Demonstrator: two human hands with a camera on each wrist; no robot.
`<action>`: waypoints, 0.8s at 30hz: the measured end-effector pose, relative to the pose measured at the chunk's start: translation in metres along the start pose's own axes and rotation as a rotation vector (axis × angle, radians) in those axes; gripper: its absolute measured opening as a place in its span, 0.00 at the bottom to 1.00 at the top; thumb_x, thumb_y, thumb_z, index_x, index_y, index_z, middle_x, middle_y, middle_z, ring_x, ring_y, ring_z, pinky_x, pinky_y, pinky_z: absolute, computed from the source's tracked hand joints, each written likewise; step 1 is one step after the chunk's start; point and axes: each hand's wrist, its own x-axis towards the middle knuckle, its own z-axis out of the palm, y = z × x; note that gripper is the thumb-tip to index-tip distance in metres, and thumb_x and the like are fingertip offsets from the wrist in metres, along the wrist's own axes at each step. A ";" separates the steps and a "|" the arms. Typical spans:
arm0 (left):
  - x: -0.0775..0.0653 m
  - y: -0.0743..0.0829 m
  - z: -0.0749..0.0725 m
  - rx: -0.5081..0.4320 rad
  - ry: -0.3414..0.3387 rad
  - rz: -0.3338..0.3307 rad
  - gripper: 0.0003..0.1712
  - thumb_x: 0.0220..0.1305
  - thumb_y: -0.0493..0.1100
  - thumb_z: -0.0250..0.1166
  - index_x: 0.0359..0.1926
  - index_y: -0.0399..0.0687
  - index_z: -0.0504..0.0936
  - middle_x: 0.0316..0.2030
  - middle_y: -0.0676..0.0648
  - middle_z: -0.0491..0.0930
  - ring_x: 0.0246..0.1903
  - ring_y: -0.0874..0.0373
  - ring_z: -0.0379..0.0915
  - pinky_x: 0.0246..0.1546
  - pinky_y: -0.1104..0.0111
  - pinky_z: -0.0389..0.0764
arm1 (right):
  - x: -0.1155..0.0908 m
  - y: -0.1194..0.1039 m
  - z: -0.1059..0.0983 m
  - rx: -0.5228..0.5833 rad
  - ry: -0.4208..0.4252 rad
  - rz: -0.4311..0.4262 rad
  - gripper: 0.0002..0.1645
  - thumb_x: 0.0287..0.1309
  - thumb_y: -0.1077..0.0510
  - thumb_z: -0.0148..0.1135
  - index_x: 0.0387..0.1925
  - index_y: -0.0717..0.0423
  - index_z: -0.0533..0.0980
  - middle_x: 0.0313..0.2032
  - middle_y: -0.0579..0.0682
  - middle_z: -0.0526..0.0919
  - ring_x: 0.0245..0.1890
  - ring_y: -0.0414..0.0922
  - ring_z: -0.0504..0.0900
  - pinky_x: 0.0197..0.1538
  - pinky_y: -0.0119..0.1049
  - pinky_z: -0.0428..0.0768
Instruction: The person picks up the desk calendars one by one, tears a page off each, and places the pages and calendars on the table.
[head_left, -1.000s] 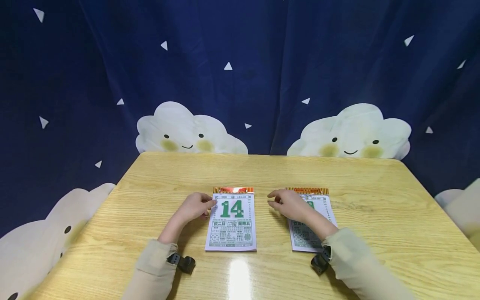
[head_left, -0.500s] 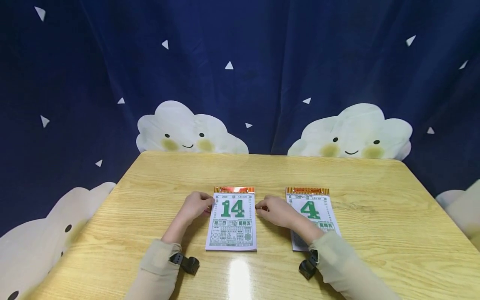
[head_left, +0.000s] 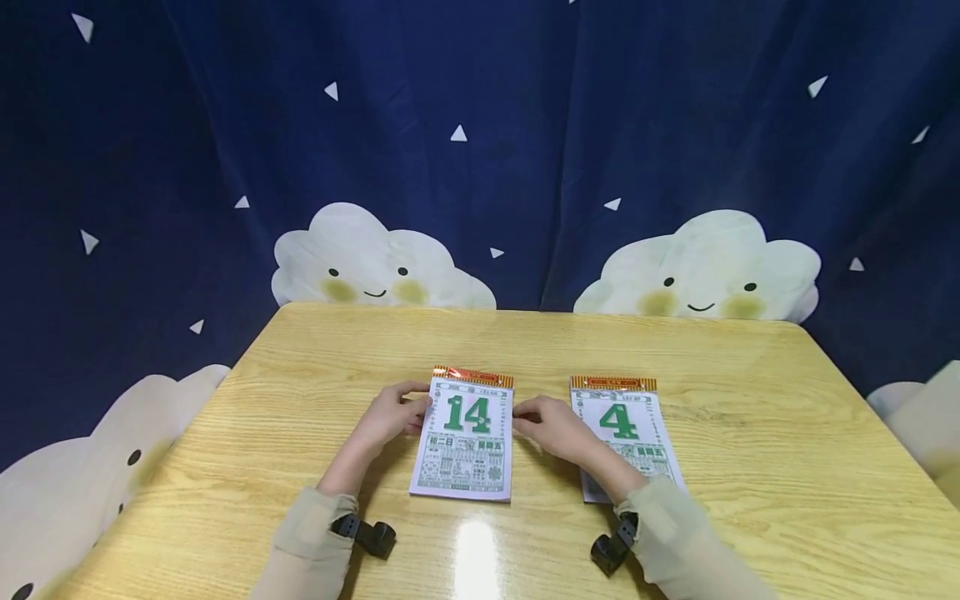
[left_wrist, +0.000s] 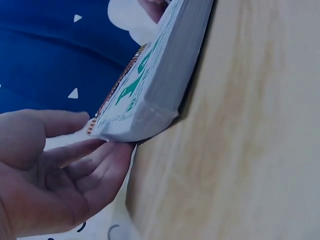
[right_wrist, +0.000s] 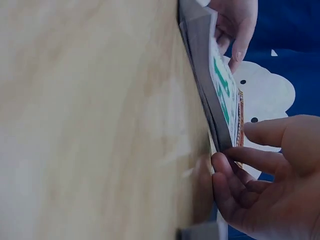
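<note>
A thick tear-off calendar [head_left: 463,454] with a green 14 and a red and gold top strip is slightly raised and turned at its far end. My left hand [head_left: 387,417] grips its left edge, thumb on the upper side and fingers underneath, as the left wrist view shows of the calendar [left_wrist: 135,95]. My right hand [head_left: 557,429] holds the opposite edge; in the right wrist view the right hand [right_wrist: 275,175] has fingertips at and under the page block. A second tear-off calendar [head_left: 618,421], marked 4, lies flat, partly covered by the right forearm.
The pale wooden table [head_left: 360,342] carries both calendars. A dark blue curtain [head_left: 517,125] with clouds and white triangles hangs right behind it. Black wrist cameras sit below each sleeve [head_left: 315,525].
My right hand has moved left from over the calendar marked 4 to the right edge of the calendar marked 14. That calendar's far end has risen and turned slightly.
</note>
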 end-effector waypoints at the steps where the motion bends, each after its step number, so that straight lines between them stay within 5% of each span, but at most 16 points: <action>1: -0.001 0.000 -0.001 -0.006 -0.018 0.007 0.24 0.61 0.40 0.56 0.58 0.39 0.69 0.32 0.38 0.80 0.25 0.57 0.77 0.30 0.66 0.82 | 0.000 0.000 0.000 0.027 0.007 0.014 0.18 0.58 0.54 0.57 0.48 0.57 0.77 0.43 0.50 0.80 0.44 0.46 0.78 0.50 0.44 0.76; 7: -0.002 -0.002 -0.002 -0.064 -0.092 0.044 0.30 0.60 0.34 0.55 0.64 0.43 0.61 0.37 0.37 0.80 0.27 0.55 0.78 0.27 0.65 0.81 | 0.000 0.001 0.004 0.127 0.044 0.056 0.21 0.57 0.54 0.59 0.52 0.56 0.75 0.45 0.51 0.81 0.46 0.48 0.78 0.54 0.45 0.74; 13: -0.001 -0.006 0.000 -0.143 -0.069 0.052 0.31 0.59 0.29 0.55 0.63 0.48 0.63 0.36 0.38 0.80 0.29 0.55 0.78 0.28 0.65 0.82 | 0.001 0.003 0.007 0.221 0.045 0.107 0.21 0.58 0.54 0.57 0.52 0.58 0.74 0.44 0.50 0.81 0.44 0.45 0.78 0.47 0.40 0.77; 17: -0.002 -0.005 0.000 -0.191 -0.045 0.054 0.31 0.60 0.30 0.56 0.63 0.52 0.64 0.38 0.39 0.80 0.30 0.55 0.79 0.30 0.66 0.82 | 0.002 0.001 0.006 0.358 0.068 0.123 0.23 0.57 0.57 0.58 0.53 0.62 0.71 0.42 0.53 0.79 0.38 0.44 0.79 0.38 0.35 0.80; 24: -0.001 0.000 0.003 -0.260 -0.071 0.069 0.31 0.61 0.32 0.55 0.64 0.55 0.62 0.42 0.39 0.79 0.32 0.55 0.80 0.32 0.65 0.82 | 0.008 0.002 0.005 0.616 0.126 0.175 0.26 0.54 0.66 0.57 0.56 0.67 0.66 0.42 0.58 0.73 0.35 0.44 0.79 0.38 0.37 0.83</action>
